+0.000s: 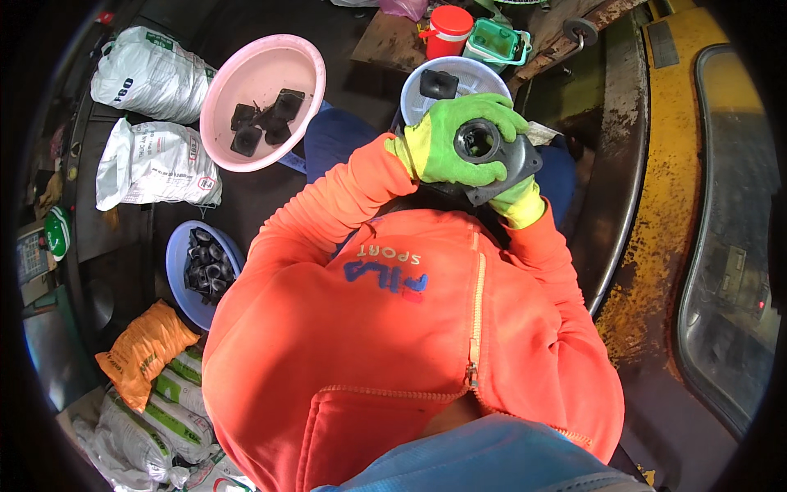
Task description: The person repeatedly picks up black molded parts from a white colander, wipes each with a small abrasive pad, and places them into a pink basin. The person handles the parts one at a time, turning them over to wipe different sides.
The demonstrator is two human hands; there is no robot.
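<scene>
Both my hands wear green and yellow gloves. My left hand [447, 138] grips a black flanged part [518, 162] by its round neck, its fingers curled about the rim. The part has an open ring at the top and a wide flat flange with corner holes. My right hand [518, 205] holds the flange side from below; most of its fingers are hidden behind the part. Just beyond my hands, another black flanged part [438, 84] lies in a pale blue basket [497, 78].
A pink basin [225, 74] with several black parts stands left. A blue basin [179, 287] holds many small black pieces. White sacks [156, 160] and an orange bag [147, 348] line the left. A red jug [449, 34] stands ahead; a rusty yellow machine [656, 246] is right.
</scene>
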